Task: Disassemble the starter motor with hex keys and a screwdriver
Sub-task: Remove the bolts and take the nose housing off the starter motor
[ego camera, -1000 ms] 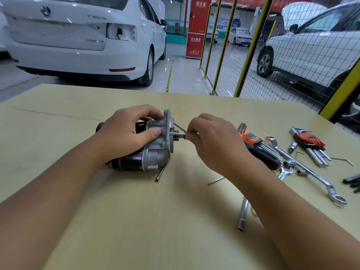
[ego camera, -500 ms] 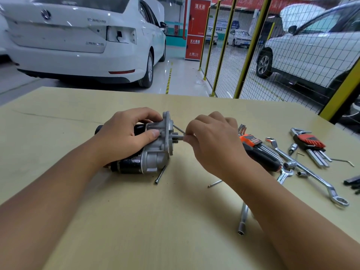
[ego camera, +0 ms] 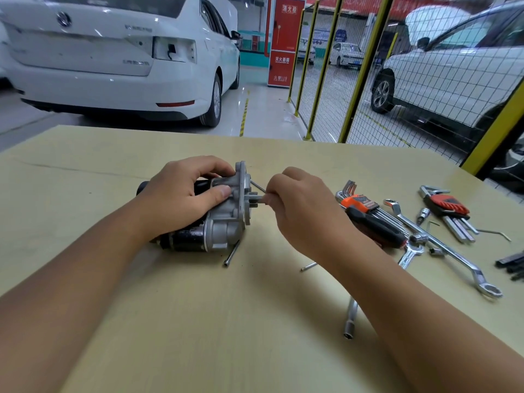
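The starter motor (ego camera: 218,222), black body with a silver aluminium nose housing, lies on its side on the tan table (ego camera: 198,321). My left hand (ego camera: 181,194) grips it from above, thumb on the housing. My right hand (ego camera: 300,205) pinches a thin hex key (ego camera: 258,186) right at the motor's pinion end (ego camera: 253,199); most of the key is hidden by the fingers. A long bolt (ego camera: 232,253) lies against the motor's near side. Another thin rod (ego camera: 308,266) pokes out from under my right wrist.
To the right lie an orange-holder hex key set (ego camera: 358,202), a black-handled screwdriver (ego camera: 377,228), a red-holder hex key set (ego camera: 445,207), a long ring spanner (ego camera: 453,253), small sockets and a socket extension (ego camera: 349,321). A yellow mesh fence and white cars stand beyond the table.
My right hand has turned slightly at the pinion end, fingers shifting on the key. The motor and my left hand stay in place.
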`<act>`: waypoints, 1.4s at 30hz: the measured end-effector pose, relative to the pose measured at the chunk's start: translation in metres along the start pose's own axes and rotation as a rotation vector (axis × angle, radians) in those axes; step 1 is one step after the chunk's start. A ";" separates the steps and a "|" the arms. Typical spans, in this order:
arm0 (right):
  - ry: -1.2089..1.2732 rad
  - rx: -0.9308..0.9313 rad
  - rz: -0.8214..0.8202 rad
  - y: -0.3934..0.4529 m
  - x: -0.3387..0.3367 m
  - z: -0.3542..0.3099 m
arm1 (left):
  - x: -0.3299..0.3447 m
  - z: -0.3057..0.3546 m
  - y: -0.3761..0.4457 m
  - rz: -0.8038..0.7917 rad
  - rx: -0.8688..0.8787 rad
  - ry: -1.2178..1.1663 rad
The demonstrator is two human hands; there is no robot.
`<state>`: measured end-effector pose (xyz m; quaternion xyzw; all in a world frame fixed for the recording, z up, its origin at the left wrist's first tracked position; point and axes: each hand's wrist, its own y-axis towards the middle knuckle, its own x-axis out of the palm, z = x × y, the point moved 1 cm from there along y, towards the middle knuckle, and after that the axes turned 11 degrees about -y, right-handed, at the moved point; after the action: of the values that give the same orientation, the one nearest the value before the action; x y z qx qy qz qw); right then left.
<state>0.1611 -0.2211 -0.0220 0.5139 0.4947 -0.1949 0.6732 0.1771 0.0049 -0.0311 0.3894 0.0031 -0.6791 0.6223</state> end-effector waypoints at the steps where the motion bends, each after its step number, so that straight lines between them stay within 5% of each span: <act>1: -0.069 -0.001 0.015 -0.001 -0.001 -0.001 | 0.000 0.000 0.000 -0.003 0.000 -0.001; 5: -0.202 0.022 0.044 -0.002 -0.005 -0.003 | -0.001 0.001 -0.001 -0.011 -0.010 0.000; 10: 0.074 -0.004 -0.041 -0.001 -0.002 -0.001 | 0.000 0.001 -0.001 0.001 -0.001 -0.011; 15: 0.084 0.002 -0.013 0.000 0.001 0.001 | 0.000 0.000 0.000 -0.002 0.007 0.011; 21: -0.120 0.016 0.025 -0.002 -0.002 -0.001 | -0.001 0.002 -0.002 -0.012 0.003 0.013; 31: 0.048 0.009 -0.046 0.000 -0.006 0.002 | 0.002 0.000 0.001 0.021 0.023 0.003; 42: -0.132 0.024 -0.025 0.002 -0.009 0.004 | 0.000 0.002 0.000 0.003 0.016 0.002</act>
<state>0.1602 -0.2259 -0.0131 0.5015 0.4532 -0.2428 0.6958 0.1759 0.0045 -0.0301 0.3952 -0.0022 -0.6778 0.6200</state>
